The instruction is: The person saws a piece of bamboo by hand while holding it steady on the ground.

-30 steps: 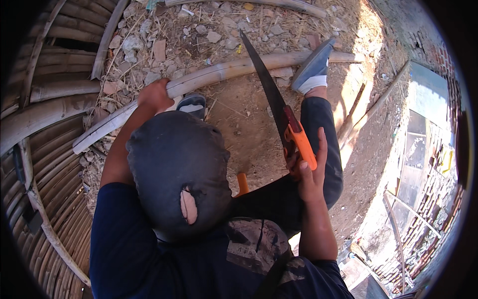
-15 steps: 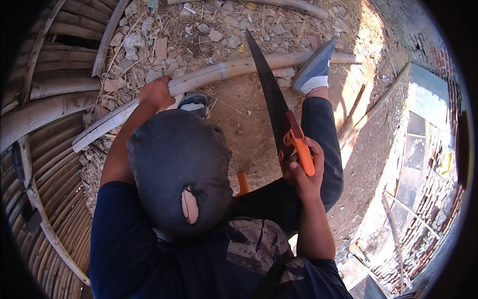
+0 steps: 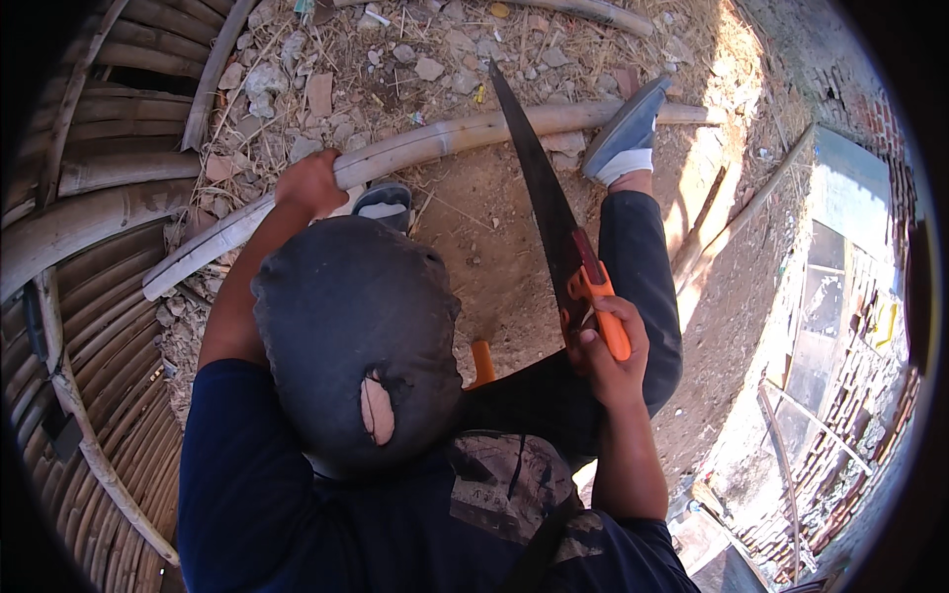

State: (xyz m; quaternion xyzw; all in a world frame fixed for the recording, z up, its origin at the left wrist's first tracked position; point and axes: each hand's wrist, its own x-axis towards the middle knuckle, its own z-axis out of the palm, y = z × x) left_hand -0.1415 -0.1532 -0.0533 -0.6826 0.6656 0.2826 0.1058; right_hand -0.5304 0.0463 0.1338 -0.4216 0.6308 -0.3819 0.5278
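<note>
A long, pale bamboo pole (image 3: pixel 425 146) lies across the ground in front of me. My left hand (image 3: pixel 308 186) is closed over it, left of the middle. In my right hand (image 3: pixel 618 348) is a handsaw (image 3: pixel 539 178) with a dark blade and an orange handle. Its blade points away from me and crosses over the pole; whether the teeth touch the bamboo I cannot tell. My right foot in a grey-blue shoe (image 3: pixel 625 128) rests at the pole's right part. The other shoe (image 3: pixel 384 205) shows just behind the pole's near side.
A dark, rounded, wrinkled cover (image 3: pixel 356 326) with an oval opening hides part of my lap. Beside it an orange piece (image 3: pixel 481 364) shows. Slatted bamboo (image 3: pixel 109 336) stands at the left, broken stones (image 3: pixel 265 89) lie beyond the pole, and a brick wall (image 3: pixel 860 435) rises at the right.
My right hand has drawn the handsaw slightly back toward me. The left hand, the pole and my feet have stayed in place.
</note>
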